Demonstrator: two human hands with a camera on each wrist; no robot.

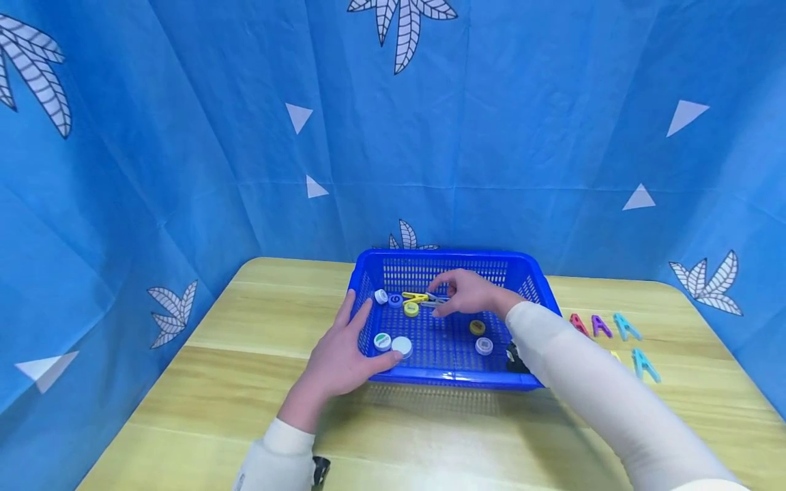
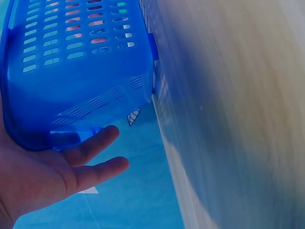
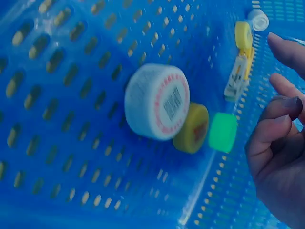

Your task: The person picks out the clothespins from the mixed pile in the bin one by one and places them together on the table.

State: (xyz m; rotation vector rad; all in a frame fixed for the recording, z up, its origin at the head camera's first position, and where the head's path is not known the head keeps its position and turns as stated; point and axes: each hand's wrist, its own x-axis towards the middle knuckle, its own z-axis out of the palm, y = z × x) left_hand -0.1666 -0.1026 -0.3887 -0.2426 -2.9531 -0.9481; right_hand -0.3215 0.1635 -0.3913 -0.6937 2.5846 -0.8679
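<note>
My right hand (image 1: 469, 293) reaches into a blue plastic basket (image 1: 491, 377), thumb and index finger apart. Close by its fingertips lie a grey clothespin (image 1: 432, 304) and a yellow clothespin (image 1: 415, 296). The right wrist view shows the other fingers bent, with nothing held in the right hand (image 3: 281, 124). At the basket's near left corner rests my left hand (image 1: 340, 358), its fingers straight and spread along the left side and its thumb over the front rim. Seen from the left wrist, two straight fingers of the left hand (image 2: 62, 176) extend past the basket's outer wall (image 2: 71, 86).
Round caps lie about the basket floor: a large white cap (image 1: 402, 347), a green-marked white cap (image 1: 382, 341), a yellow cap (image 1: 411, 309), a brownish-yellow cap (image 1: 477, 327) and others. Right of the basket, red (image 1: 578, 324), purple (image 1: 601, 326) and light-blue clothespins (image 1: 645, 365) lie on the wooden table (image 1: 264, 320).
</note>
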